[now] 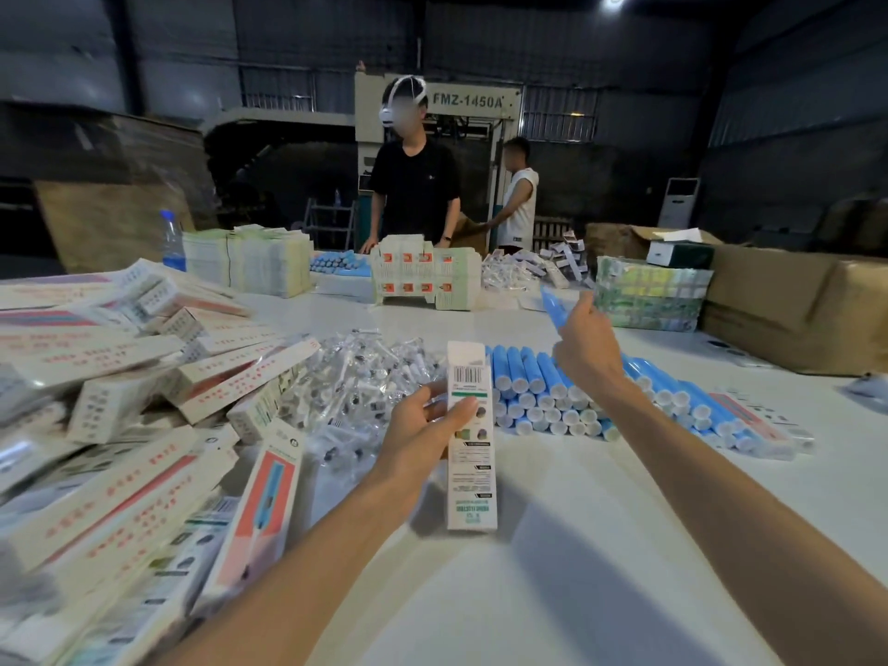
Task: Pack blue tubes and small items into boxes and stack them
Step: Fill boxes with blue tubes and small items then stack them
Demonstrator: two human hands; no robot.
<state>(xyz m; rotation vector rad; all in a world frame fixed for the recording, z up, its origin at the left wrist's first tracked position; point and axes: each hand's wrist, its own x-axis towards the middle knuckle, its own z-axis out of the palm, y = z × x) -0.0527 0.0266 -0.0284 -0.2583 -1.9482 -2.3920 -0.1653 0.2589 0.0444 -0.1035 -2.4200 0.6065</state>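
- My left hand (423,427) grips an upright white box (472,473), thumb and fingers curled round it, over the table (576,545).
- My right hand (584,350) pinches a blue tube (551,305), raised above the tube pile (543,396).

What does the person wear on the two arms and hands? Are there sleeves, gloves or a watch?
Nothing is worn. The left forearm and right forearm show no sleeve up to the picture's edge. The left hand and right hand have no gloves, and no watch, band or ring is visible.
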